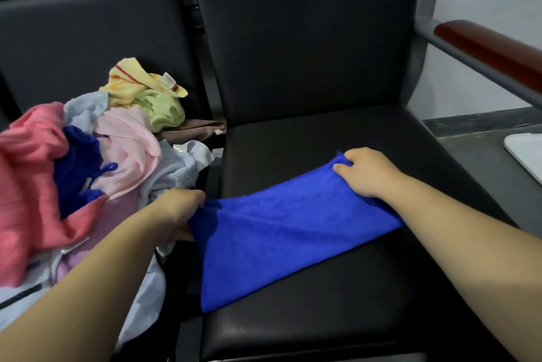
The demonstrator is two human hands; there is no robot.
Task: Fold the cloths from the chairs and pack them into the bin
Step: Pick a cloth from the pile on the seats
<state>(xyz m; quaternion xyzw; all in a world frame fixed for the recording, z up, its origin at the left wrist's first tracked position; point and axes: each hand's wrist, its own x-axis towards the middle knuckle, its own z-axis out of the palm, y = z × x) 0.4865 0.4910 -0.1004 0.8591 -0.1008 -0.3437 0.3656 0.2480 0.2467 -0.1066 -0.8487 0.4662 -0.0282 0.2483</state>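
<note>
A bright blue cloth (pixel 272 232) lies spread across the black seat of the right chair (pixel 337 139). My left hand (pixel 179 212) grips its left corner at the gap between the seats. My right hand (pixel 366 171) pinches its far right corner, fingers curled over the edge. On the left chair sits a heap of loose cloths (pixel 96 156): pink, pale pink, dark blue, light blue, green and yellow. No bin is in view.
The right chair has a red-brown armrest (pixel 492 48) on a grey bar at the far right. A white object (pixel 525 153) shows at the right edge over the grey floor. The black backrests stand behind both seats.
</note>
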